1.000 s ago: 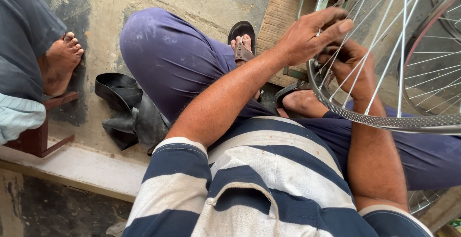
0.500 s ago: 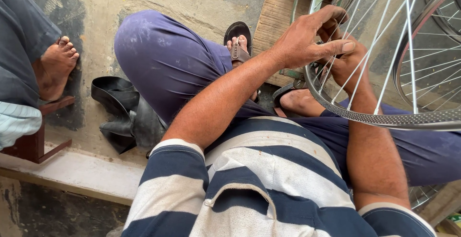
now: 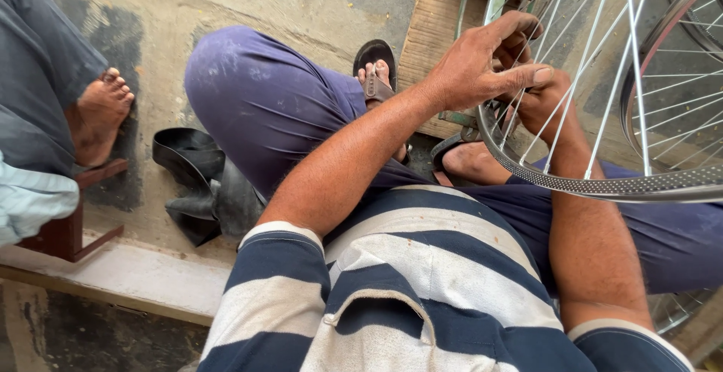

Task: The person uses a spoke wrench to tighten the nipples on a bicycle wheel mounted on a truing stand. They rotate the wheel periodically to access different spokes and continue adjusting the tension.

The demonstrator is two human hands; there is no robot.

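Navy-and-white striped shirt point(image 3: 422, 289), purple trousers point(image 3: 279, 108), silver wheel rim point(image 3: 602, 186).

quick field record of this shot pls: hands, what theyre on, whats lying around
left hand: on the spokes just inside the rim, fingers curled, thumb out
right hand: behind the spokes, partly hidden; grip cannot be told
bicycle wheel: silver rim with thin spokes, no tyre visible, held over the lap
lap: purple trousers, striped shirt
feet: sandal on each foot
floor: black rubber tube lying crumpled on the concrete
nearby: another person's bare foot on a small red stool
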